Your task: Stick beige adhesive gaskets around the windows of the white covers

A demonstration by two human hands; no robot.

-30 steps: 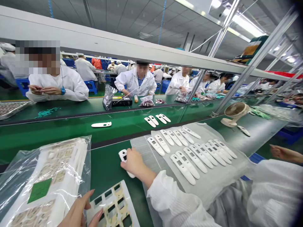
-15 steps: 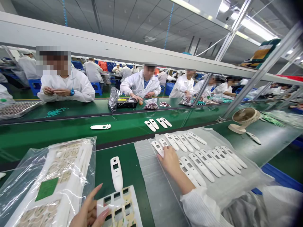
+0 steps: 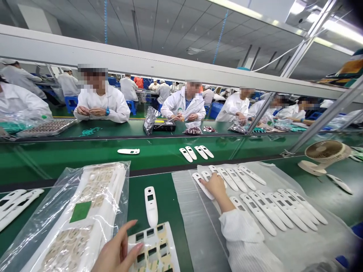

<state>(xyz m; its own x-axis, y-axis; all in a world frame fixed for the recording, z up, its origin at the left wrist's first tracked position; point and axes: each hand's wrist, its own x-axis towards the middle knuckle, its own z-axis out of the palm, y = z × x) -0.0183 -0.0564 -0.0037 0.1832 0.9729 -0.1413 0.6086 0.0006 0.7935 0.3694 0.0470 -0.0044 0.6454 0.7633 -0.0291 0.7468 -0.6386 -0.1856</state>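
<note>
White casings [image 3: 11, 217] lie just inside the far edge of my counter [image 3: 167, 200], left of a clear bag [image 3: 61, 200] holding cut-out sheets [image 3: 75, 241]. My left hand [image 3: 116, 251] has its index finger raised, thumb touching a label sheet [image 3: 157, 243]; I can't tell whether it pinches. One casing [image 3: 152, 211] meets that sheet's far edge. My right hand [image 3: 217, 187], forearm reaching forward, curls over casings at the plastic mat's [image 3: 195, 223] far left corner; its pinch I can't tell.

A beige fan [image 3: 327, 151] stands at the right. Just above the middle, a black box [image 3: 168, 127] sits beside a silver bag [image 3: 149, 122].
</note>
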